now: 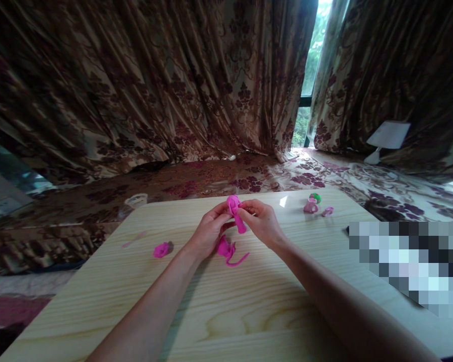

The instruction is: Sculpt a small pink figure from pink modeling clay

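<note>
Head view: the left hand (214, 224) and right hand (263, 221) are both occupied. Thumb and fingers of each are clamped on one soft pink piece (234, 203), raised above the worktop (219, 304) toward the middle of its far edge. Condition of the held piece: folded and rounded at the top, with a narrower end hanging below. In my judgement it is partly formed; whether the folds are firm I cannot tell from where I stand.

Just below, beside the left hand, lies a pink scrap (223, 247) with a thin curling strand, not joined to the held piece. Farther out, toward the left edge, sits a crumpled pink lump (160, 250), also separate. Nearer that edge lies a faint pink strip (134, 240), its nature unclear. Near the far right corner stand a green item (316, 197), a larger pale pink piece (310, 207) just before it and a smaller pale pink piece (327, 211) beside.

Count: one piece in work; one scrap, one lump and one strip lying loose; one green item; two pale pink pieces. Finish of the corner group: too small to judge.
</note>
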`<state>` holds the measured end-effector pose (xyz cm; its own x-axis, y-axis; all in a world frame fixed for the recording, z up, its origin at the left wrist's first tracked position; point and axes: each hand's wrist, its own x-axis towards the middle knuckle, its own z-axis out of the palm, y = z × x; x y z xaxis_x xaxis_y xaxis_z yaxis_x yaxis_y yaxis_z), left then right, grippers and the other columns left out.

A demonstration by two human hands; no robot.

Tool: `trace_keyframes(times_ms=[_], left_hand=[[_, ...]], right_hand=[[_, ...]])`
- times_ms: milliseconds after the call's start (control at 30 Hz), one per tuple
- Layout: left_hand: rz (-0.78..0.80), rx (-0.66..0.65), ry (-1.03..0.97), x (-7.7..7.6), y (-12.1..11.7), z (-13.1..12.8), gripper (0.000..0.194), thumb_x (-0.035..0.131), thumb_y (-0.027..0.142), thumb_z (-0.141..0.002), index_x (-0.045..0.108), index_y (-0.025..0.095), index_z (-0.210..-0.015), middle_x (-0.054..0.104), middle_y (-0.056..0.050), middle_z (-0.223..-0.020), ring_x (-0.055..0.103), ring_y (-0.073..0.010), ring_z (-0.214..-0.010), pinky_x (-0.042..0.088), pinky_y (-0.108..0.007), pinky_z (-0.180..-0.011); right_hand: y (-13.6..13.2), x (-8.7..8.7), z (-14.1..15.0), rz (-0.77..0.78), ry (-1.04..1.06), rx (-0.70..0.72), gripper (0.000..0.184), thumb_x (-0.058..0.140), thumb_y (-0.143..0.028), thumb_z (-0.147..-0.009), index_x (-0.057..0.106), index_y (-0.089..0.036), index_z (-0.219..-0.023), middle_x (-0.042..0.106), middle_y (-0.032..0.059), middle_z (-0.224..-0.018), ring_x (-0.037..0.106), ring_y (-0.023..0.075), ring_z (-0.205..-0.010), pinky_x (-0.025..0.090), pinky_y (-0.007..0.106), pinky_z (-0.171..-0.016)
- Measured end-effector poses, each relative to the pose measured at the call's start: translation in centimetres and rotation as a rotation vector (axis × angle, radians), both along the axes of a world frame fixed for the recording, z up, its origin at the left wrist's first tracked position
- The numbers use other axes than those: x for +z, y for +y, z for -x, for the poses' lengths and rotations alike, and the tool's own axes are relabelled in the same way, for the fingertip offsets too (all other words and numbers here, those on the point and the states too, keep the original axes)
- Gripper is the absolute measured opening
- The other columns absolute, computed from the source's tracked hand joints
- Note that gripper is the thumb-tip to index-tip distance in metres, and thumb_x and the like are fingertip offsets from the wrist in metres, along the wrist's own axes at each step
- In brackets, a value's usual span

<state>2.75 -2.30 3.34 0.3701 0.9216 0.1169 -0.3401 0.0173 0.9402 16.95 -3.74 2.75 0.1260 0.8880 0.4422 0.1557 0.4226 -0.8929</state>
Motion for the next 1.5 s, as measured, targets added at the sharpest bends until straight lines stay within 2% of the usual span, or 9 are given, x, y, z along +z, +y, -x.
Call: trace_keyframes(times_ms=[133,400,533,800,1233,1400,1500], left_hand=[[-0.006,0.014,-0.008,-0.2,0.1,-0.1,0.029,0.065,0.021,-0.071,0.065,0.021,-0.1,0.065,-0.002,-0.098,0.058,-0.0155,-0.086,0.044,-0.033,-0.085],[0.007,0.02,-0.015,-0.2,0.1,-0.2,0.029,0.067,0.023,-0.07,0.065,0.022,-0.099,0.065,-0.002,-0.095,0.058,-0.0148,-0.085,0.044,-0.033,-0.084],[0.003,0.009,-0.002,-0.1,0.0,-0.2,0.028,0.068,0.024,-0.07,0.066,0.022,-0.098,0.066,-0.002,-0.096,0.058,-0.0151,-0.086,0.044,-0.032,-0.083],[0.008,0.027,0.003,0.1,0.1,-0.1,0.03,0.07,0.027,-0.068,0.067,0.022,-0.098,0.067,-0.001,-0.092,0.059,-0.0143,-0.083,0.043,-0.03,-0.083],[0.04,0.03,-0.016,0.0,0.4,0.2,0.03,0.067,0.026,-0.069,0.065,0.021,-0.098,0.068,-0.003,-0.092,0.06,-0.0135,-0.079,0.044,-0.029,-0.079],[0.092,0.005,-0.042,0.3,0.3,0.4,0.024,0.064,0.022,-0.071,0.065,0.02,-0.094,0.067,-0.002,-0.082,0.06,-0.0125,-0.07,0.045,-0.028,-0.073],[0.115,0.006,-0.065,0.4,0.4,0.3,0.025,0.064,0.021,-0.07,0.065,0.019,-0.095,0.067,-0.002,-0.08,0.061,-0.0131,-0.071,0.044,-0.028,-0.072]], right_hand=[[0.0,-0.2,0.1,-0.034,-0.03,-0.057,0.012,0.06,-0.026,-0.073,0.067,-0.016,-0.077,0.066,0.0034,-0.074,0.059,0.0141,-0.065,0.048,0.024,-0.059],[0.2,-0.7,0.3,-0.024,-0.02,-0.09,0.014,0.059,-0.029,-0.076,0.066,-0.017,-0.077,0.067,0.0032,-0.073,0.06,0.014,-0.063,0.046,0.023,-0.054],[0.2,-0.6,0.1,-0.018,-0.04,-0.081,0.016,0.057,-0.03,-0.077,0.066,-0.017,-0.079,0.066,0.003,-0.072,0.059,0.0134,-0.06,0.045,0.023,-0.052],[0.0,-0.3,-0.2,-0.11,-0.163,-0.148,0.015,0.055,-0.028,-0.078,0.065,-0.018,-0.074,0.062,0.0017,-0.068,0.055,0.0122,-0.059,0.042,0.023,-0.053],[-0.2,0.2,-0.6,-0.132,-0.228,-0.182,0.016,0.052,-0.027,-0.079,0.063,-0.018,-0.071,0.057,0.0,-0.062,0.05,0.0113,-0.055,0.037,0.022,-0.05],[-0.1,0.1,-1.0,-0.131,-0.231,-0.14,0.014,0.051,-0.024,-0.078,0.063,-0.018,-0.074,0.06,0.001,-0.068,0.052,0.0122,-0.058,0.04,0.023,-0.053],[-0.3,0.3,-0.9,-0.154,-0.219,-0.179,0.013,0.049,-0.023,-0.08,0.061,-0.019,-0.081,0.06,0.001,-0.071,0.05,0.0109,-0.055,0.039,0.023,-0.053]])
